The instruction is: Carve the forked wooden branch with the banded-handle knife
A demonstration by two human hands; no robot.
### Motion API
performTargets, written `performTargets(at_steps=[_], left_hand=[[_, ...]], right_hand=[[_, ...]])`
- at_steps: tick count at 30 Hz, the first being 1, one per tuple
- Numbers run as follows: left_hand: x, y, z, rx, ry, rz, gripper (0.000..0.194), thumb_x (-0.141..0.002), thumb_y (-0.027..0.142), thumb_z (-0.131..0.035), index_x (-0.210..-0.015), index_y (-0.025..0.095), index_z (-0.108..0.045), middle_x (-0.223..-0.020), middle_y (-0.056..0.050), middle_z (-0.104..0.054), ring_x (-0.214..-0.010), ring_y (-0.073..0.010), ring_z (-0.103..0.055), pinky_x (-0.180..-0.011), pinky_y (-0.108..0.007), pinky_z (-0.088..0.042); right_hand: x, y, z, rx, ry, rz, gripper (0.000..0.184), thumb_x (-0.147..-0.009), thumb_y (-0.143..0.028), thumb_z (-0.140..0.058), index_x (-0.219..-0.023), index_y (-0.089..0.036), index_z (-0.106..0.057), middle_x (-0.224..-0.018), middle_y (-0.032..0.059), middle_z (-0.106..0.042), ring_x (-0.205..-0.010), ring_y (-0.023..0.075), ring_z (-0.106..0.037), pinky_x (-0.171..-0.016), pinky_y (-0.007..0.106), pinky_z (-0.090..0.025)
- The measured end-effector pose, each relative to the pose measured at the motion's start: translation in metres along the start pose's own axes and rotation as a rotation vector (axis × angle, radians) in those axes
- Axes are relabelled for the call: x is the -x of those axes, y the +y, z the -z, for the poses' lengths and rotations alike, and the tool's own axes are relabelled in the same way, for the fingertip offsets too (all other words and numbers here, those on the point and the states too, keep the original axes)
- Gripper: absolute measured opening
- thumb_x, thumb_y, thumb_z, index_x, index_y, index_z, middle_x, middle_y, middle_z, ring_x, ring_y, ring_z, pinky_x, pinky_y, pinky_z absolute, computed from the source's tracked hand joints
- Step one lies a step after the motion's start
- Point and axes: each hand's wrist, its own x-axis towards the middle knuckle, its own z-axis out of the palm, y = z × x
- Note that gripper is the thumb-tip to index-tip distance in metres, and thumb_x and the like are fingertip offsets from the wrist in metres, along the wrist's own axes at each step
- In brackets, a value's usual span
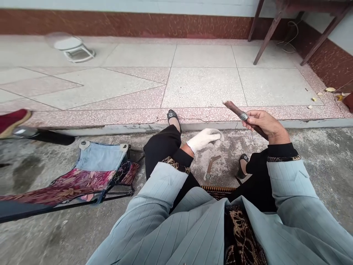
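Already wire (243,116) wraps the stick (234,108) our right hand (264,123) grips; our left hand (205,139) curls, contents and remaining work unclear.

The right hand (257,123) hides part of the stick (234,108) (left edge crops the chair (82,179)).
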Motion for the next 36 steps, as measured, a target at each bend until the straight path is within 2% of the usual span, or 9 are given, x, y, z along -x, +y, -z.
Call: performTargets(at_steps=[8,12,16,19,21,25,29,32,36], left_hand=[[0.016,-0.032,-0.012,-0.147,0.165,0.091,0.038,-0.083,0.050,-0.070,-0.084,0.012,-0.068,-0.061,-0.001,-0.061,-0.052,-0.0100,-0.052,-0.056,-0.023,-0.042],[0.022,-0.041,-0.015,-0.416,0.196,0.130,0.033,-0.092,0.044,-0.055,-0.082,0.014,-0.065,-0.056,0.002,-0.053,-0.052,-0.0114,-0.047,-0.056,-0.025,-0.036],[0.028,-0.039,-0.023,-0.775,0.041,0.060,0.037,-0.097,0.040,-0.046,-0.074,0.017,-0.062,-0.069,-0.002,-0.061,-0.066,-0.0151,-0.054,-0.067,-0.027,-0.037],[0.031,-0.034,-0.029,-0.902,-0.055,0.008,0.037,-0.098,0.036,-0.043,-0.073,0.018,-0.063,-0.074,-0.004,-0.064,-0.072,-0.0178,-0.057,-0.072,-0.029,-0.037],[0.033,-0.031,-0.027,-0.999,-0.035,-0.027,0.034,-0.097,0.035,-0.045,-0.074,0.018,-0.064,-0.072,-0.004,-0.063,-0.073,-0.0190,-0.056,-0.072,-0.029,-0.037],[0.040,-0.020,-0.007,-1.093,0.108,-0.047,0.030,-0.098,0.034,-0.047,-0.085,0.018,-0.069,-0.078,-0.005,-0.067,-0.077,-0.0197,-0.059,-0.074,-0.028,-0.038],[0.043,-0.017,0.008,-1.009,0.152,-0.049,0.026,-0.097,0.029,-0.050,-0.086,0.017,-0.069,-0.082,-0.005,-0.070,-0.078,-0.0192,-0.062,-0.075,-0.027,-0.040],[0.035,-0.028,0.001,-0.998,0.138,-0.072,0.023,-0.097,0.032,-0.053,-0.092,0.017,-0.070,-0.087,-0.007,-0.071,-0.082,-0.0212,-0.063,-0.076,-0.028,-0.043],[0.021,-0.042,-0.015,-1.049,0.103,-0.076,0.031,-0.101,0.036,-0.045,-0.097,0.016,-0.068,-0.098,-0.011,-0.071,-0.092,-0.0240,-0.063,-0.085,-0.032,-0.045]], right_hand=[[-0.012,0.021,-0.008,0.157,0.011,-0.115,0.026,-0.073,-0.036,-0.079,-0.083,-0.016,-0.067,-0.077,0.0033,-0.070,-0.058,0.0106,-0.053,-0.052,0.023,-0.039],[-0.023,0.031,-0.015,0.321,0.092,-0.176,0.014,-0.080,-0.027,-0.070,-0.087,-0.016,-0.064,-0.075,0.0032,-0.069,-0.057,0.0120,-0.052,-0.054,0.025,-0.039],[-0.034,0.042,-0.029,0.854,0.118,-0.214,0.014,-0.092,-0.028,-0.065,-0.099,-0.017,-0.069,-0.093,0.0088,-0.073,-0.079,0.0195,-0.063,-0.069,0.030,-0.045],[-0.039,0.053,-0.048,1.326,0.000,-0.274,0.025,-0.100,-0.033,-0.059,-0.116,-0.017,-0.070,-0.111,0.0172,-0.073,-0.100,0.0281,-0.067,-0.078,0.034,-0.046],[-0.038,0.061,-0.063,1.430,-0.122,-0.327,0.024,-0.099,-0.027,-0.059,-0.114,-0.013,-0.071,-0.111,0.0222,-0.072,-0.102,0.0310,-0.068,-0.078,0.035,-0.046],[-0.026,0.066,-0.081,1.348,-0.441,-0.362,0.005,-0.085,-0.018,-0.077,-0.089,-0.016,-0.076,-0.091,0.0127,-0.075,-0.086,0.0249,-0.068,-0.069,0.030,-0.043],[-0.012,0.053,-0.069,0.837,-0.696,-0.170,0.008,-0.088,-0.025,-0.072,-0.092,-0.020,-0.076,-0.081,0.0003,-0.071,-0.073,0.0150,-0.061,-0.066,0.026,-0.041],[-0.009,0.049,-0.055,0.433,-0.482,-0.119,0.020,-0.086,-0.036,-0.070,-0.096,-0.019,-0.074,-0.079,-0.0002,-0.069,-0.065,0.0133,-0.056,-0.061,0.025,-0.042],[-0.015,0.066,-0.060,0.197,-0.200,-0.228,0.027,-0.081,-0.044,-0.073,-0.079,-0.018,-0.068,-0.073,0.0010,-0.065,-0.057,0.0116,-0.050,-0.052,0.024,-0.038]])
